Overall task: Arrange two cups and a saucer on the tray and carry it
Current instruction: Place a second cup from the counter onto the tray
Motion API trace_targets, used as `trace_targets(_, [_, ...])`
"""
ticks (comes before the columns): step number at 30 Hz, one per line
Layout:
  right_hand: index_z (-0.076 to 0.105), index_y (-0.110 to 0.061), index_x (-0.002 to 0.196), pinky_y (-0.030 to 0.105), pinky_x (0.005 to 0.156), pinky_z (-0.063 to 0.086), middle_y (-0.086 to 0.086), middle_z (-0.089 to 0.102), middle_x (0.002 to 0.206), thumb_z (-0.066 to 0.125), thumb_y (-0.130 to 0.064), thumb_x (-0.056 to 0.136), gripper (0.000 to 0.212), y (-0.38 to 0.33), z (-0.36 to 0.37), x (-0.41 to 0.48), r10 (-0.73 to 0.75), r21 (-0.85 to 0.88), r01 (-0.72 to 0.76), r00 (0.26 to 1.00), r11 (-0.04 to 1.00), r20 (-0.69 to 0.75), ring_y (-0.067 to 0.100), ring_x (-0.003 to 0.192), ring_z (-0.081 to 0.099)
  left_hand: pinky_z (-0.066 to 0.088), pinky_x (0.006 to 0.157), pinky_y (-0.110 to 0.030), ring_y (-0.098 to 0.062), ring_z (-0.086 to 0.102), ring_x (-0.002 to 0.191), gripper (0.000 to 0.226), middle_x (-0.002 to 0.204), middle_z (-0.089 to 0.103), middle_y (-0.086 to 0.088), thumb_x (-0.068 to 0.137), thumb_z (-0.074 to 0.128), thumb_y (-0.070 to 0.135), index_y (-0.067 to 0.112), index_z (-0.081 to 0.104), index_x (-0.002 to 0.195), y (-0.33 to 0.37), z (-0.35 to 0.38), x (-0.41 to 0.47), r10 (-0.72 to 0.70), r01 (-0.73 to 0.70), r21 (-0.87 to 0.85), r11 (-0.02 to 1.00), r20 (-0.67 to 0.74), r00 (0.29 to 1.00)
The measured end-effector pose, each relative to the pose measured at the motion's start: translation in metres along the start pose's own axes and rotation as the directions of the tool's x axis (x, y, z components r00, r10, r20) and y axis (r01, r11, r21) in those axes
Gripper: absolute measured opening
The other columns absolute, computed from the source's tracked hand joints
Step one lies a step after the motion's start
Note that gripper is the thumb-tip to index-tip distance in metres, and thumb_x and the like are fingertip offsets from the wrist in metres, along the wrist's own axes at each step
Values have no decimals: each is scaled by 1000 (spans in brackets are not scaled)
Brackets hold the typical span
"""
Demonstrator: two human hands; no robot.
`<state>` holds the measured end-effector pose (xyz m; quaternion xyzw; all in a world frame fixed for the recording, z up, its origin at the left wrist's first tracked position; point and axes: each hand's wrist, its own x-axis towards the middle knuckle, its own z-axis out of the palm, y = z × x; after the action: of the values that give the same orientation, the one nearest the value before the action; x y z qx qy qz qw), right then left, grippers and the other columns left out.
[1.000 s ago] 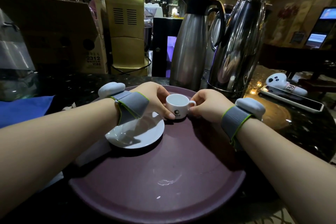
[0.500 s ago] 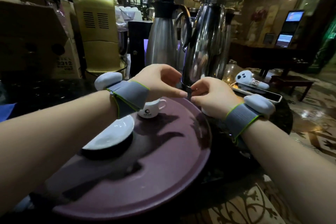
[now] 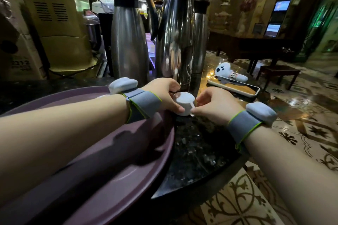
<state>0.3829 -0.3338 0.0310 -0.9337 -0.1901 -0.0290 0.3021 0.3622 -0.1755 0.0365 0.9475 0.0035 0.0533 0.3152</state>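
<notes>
Cup sits tilted at frame centre, just off the tray rim, pinched between left hand and right hand. Risk: fingertip grip slips, cup drops onto the counter or strikes the flask behind.

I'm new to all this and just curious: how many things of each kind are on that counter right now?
Steel flasks: 3
White cups: 1, held by both hands
Purple trays: 1
Phones: 1
Plush toys: 1
Gold machines: 1
Total: 8
</notes>
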Motion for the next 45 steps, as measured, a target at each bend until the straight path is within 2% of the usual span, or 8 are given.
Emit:
trace_targets(5, [56,-22,59,31,77,51,0,64,76,71,-29,76,24,4,3,7,37,-9,-36,992,999,124,19,82,62,40,105,-33,-22,54,121,75,131,58,-8,63,81,21,8,48,130,0,6,12,-34,32,110,993,22,999])
trace_targets(11, [70,-5,89,32,80,50,-5,59,73,65,-25,81,23,7,11,14,20,36,-25,991,999,136,19,87,62,42,101,-32,-20,56,113,64,122,63,-5,62,80,24,14,57,120,-4,11,14,3,4,170,985,-36,999])
trace_targets(19, [61,-17,83,25,63,36,-10,49,69,61,-26,84,9,-8,11,4,-44,68,48,997,996,-65,14,82,51,45,100,-38,-21,60,109,64,115,66,-7,58,82,17,13,58,117,-9,-3,-2,21,-25,-22,999,-196,980])
trace_targets(28, [60,-19,79,23,70,39,-2,62,78,62,-23,83,6,-59,33,-27,-197,196,219,972,956,-125,17,80,57,50,95,-39,-22,66,101,58,108,70,-9,56,83,12,13,61,109,-30,-43,-73,-59,3,-169,986,-328,943])
trace_targets(33, [64,-16,81,34,82,53,7,73,84,62,-23,83,8,-87,47,-51,-220,278,243,969,929,-114,23,86,68,54,91,-43,-23,69,97,62,103,72,-10,52,84,26,10,63,108,-47,-57,-118,-161,68,-327,943,-264,951])
trace_targets(36, [59,-22,72,37,85,53,9,74,84,63,-23,82,11,-104,56,-65,-240,305,254,967,918,-83,26,87,69,55,90,-35,-26,67,99,52,108,70,-16,64,81,12,3,60,110,-56,-68,-146,-202,86,-424,901,-235,951])
trace_targets(41, [54,-19,59,45,85,56,1,63,60,61,-16,83,25,-123,70,-80,-183,421,162,983,892,9,27,70,68,55,73,-18,-10,65,78,54,102,68,-10,66,74,-6,3,56,116,-67,-81,-188,-153,68,-467,881,-146,977])
trace_targets(45, [56,-8,54,31,65,51,10,53,56,56,2,86,33,-134,74,-94,-124,644,-22,976,765,180,17,50,50,51,85,-22,-10,59,79,80,109,61,7,53,79,-12,20,53,120,-84,-87,-208,-99,41,-311,949,-171,980])
